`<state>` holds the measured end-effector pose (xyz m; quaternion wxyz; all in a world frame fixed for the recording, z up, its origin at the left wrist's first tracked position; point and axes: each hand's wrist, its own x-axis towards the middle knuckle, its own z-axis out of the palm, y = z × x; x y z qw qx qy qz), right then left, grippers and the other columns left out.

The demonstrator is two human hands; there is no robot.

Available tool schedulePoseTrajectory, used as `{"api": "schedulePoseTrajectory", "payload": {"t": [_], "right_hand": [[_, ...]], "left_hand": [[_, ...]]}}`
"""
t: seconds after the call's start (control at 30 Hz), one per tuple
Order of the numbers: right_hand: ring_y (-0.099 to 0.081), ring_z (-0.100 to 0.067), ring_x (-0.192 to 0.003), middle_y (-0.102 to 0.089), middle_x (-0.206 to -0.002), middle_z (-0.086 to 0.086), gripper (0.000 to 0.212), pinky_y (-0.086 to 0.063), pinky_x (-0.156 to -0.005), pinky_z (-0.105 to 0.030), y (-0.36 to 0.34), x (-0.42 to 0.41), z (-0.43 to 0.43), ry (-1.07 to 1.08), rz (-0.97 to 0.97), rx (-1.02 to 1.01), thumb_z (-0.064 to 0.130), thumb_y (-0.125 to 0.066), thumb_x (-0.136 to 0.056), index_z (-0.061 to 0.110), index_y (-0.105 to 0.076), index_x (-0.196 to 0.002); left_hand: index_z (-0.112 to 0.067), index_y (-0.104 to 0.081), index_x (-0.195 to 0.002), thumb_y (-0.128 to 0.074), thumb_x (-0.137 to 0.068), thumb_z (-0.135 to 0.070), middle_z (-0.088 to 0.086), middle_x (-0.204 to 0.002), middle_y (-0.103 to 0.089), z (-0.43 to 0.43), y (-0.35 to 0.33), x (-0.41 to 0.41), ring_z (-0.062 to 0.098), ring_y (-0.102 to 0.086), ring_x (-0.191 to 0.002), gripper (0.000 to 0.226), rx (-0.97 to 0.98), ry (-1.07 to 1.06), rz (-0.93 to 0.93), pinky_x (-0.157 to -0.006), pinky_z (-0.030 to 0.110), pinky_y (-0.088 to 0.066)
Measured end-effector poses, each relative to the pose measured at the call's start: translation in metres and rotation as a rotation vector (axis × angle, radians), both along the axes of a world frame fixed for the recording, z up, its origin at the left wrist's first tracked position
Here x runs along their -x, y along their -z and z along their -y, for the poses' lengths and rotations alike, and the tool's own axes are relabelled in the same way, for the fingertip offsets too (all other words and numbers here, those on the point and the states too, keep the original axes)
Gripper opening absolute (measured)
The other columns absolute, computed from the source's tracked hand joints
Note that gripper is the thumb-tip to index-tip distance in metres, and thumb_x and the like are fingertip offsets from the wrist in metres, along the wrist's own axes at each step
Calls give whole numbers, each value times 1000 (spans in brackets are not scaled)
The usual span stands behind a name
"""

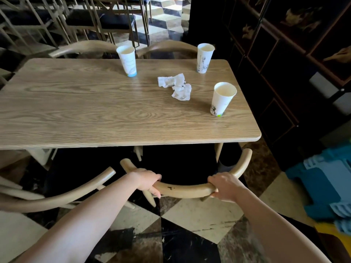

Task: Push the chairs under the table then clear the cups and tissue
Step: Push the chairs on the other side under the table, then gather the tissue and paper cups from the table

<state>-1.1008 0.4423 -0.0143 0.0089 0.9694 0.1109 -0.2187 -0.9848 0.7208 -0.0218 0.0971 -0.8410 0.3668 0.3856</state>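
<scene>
Lower frame: both forearms reach forward over a checkered floor [199,221]. The left hand [147,180] and the right hand [225,186] each have their grip clamped on the curved wooden back rail of the near chair [186,190], the left at lower centre, the right just right of it. The chair's arm tips point toward the table edge; its seat lies in shadow below the tabletop. A second chair [57,196] stands beside it at lower left, its rail farther from the table. Middle frame: the wooden table [95,111] carries a crumpled tissue [176,86] right of centre. One paper cup [222,99] stands upright near the right edge, just beside the tissue. Upper frame: two more upright cups, one [127,60] at the far edge near centre, one [204,57] at the far right corner. Behind them, two far chairs [85,47] show their curved rails against the far edge.
</scene>
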Motion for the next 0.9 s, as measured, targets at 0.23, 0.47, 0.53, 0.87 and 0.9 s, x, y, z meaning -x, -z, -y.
{"api": "schedulePoseTrajectory", "payload": {"t": [0.23,0.47,0.53,0.87,0.9], "right_hand": [[-55,-23,-111,-61,-115,-4,42,-40,-93,-33,1,0,-8,19,2,28,42,-59,-86,16,-51,-117],[-44,-24,-121,-56,-124,-4,42,-28,-108,-34,0,5,-25,190,-9,80,35,-60,-86,16,-48,-122],[-42,-26,-125,-54,-127,-6,42,-20,-115,-36,-2,8,-33,263,-22,102,33,-56,-88,15,-46,-125],[-44,-30,-129,-46,-143,-13,54,-37,-106,-35,-59,-8,-47,419,-445,-18,39,-46,-96,5,-42,-138],[-44,-30,-129,-46,-143,-13,53,-37,-107,-36,-66,-12,-47,427,-467,-33,40,-44,-97,5,-45,-136]], "left_hand": [[-16,-42,-135,-58,-79,-66,6,-128,-56,-5,1,-5,27,-55,-115,76,14,-29,-11,-93,40,-49],[-15,-56,-122,-57,-77,-67,4,-123,-56,-8,0,12,25,-50,-119,68,111,-75,199,-102,38,-40],[-11,-51,-127,-54,-85,-59,8,-129,-55,-7,-1,25,28,-48,-125,64,102,-78,263,-110,39,-33],[-10,-36,-145,-42,-98,-40,12,-144,-44,5,-60,27,30,-47,-128,57,-24,-142,-39,-103,39,-42],[-10,-38,-144,-41,-98,-40,11,-144,-45,7,-69,23,29,-48,-127,55,-23,-133,-60,-102,38,-42]]}}
